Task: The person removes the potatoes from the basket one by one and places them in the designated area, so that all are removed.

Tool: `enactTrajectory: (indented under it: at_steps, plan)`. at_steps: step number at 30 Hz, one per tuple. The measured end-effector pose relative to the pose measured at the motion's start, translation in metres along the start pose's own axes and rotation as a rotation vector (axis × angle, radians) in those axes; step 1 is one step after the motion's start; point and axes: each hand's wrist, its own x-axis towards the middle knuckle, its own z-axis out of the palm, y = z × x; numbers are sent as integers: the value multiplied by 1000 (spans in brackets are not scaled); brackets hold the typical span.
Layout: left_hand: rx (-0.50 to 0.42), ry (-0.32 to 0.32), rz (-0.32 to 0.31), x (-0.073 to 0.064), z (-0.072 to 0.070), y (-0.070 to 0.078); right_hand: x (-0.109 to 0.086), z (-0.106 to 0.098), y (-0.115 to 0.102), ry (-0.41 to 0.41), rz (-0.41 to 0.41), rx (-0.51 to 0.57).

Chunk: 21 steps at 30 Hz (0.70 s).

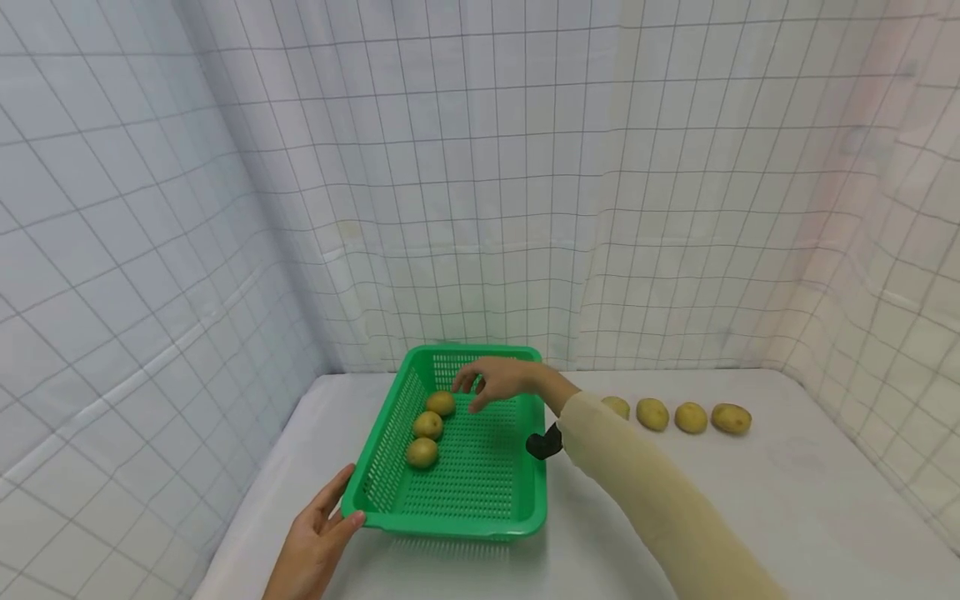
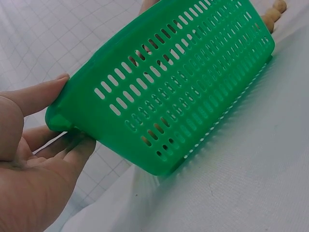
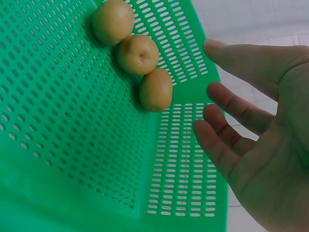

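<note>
A green plastic basket (image 1: 450, 526) with slotted walls stands on the white table. Its near left corner is pinched by my left hand (image 1: 318, 533), the thumb over the rim and the fingers beneath it, as the left wrist view shows. Three potatoes (image 1: 428, 425) lie in a line along the basket's left side, the farthest one (image 3: 157, 90) close to the far wall. Over the far part of the basket hovers my right hand (image 1: 497, 380), its fingers loosely bent and apart with nothing between them, just beside that farthest potato.
Several more potatoes (image 1: 691, 417) sit in a row on the table (image 1: 750, 508) to the right of the basket, one partly behind the right sleeve (image 1: 645, 483). White gridded curtains (image 1: 480, 208) enclose the table at the back and both sides.
</note>
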Motion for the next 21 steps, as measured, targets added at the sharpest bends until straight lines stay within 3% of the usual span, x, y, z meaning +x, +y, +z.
enactTrajectory:
  at_steps: [8, 17, 21]
  plan:
    - [-13, -11, 5, 0, 1, -2, 21, 14, 13, 13, 2, 84]
    - [28, 13, -7, -2, 1, 2, 42, 22, 20, 99, 18, 121]
    - [20, -7, -13, -3, 1, 2, 46, 29, 27, 112, 46, 147]
